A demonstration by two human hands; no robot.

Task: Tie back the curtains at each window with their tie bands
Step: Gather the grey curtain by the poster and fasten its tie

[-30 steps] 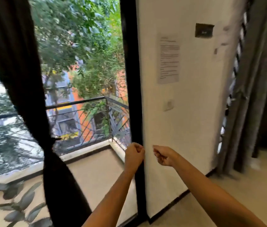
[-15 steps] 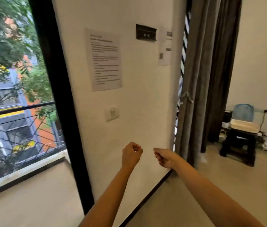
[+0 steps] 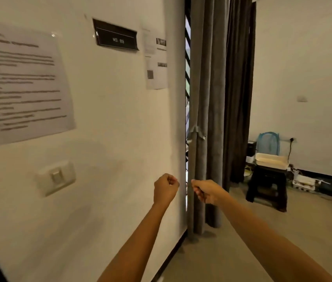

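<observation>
The view is being turned rightward, and the balcony window is being lost from sight. The grey curtain (image 3: 206, 94) and its tie band (image 3: 197, 130) are being brought nearer.

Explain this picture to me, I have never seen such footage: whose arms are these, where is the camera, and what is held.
No machine here: a person wears one wide-angle camera on the head, so you see their own bare arms. The left hand and right hand are curled into fists; neither grip holds anything. Ahead hangs a grey curtain with a pale tie band on it, beside a white wall bearing a printed sheet and a light switch. A black stool stands further right.
</observation>
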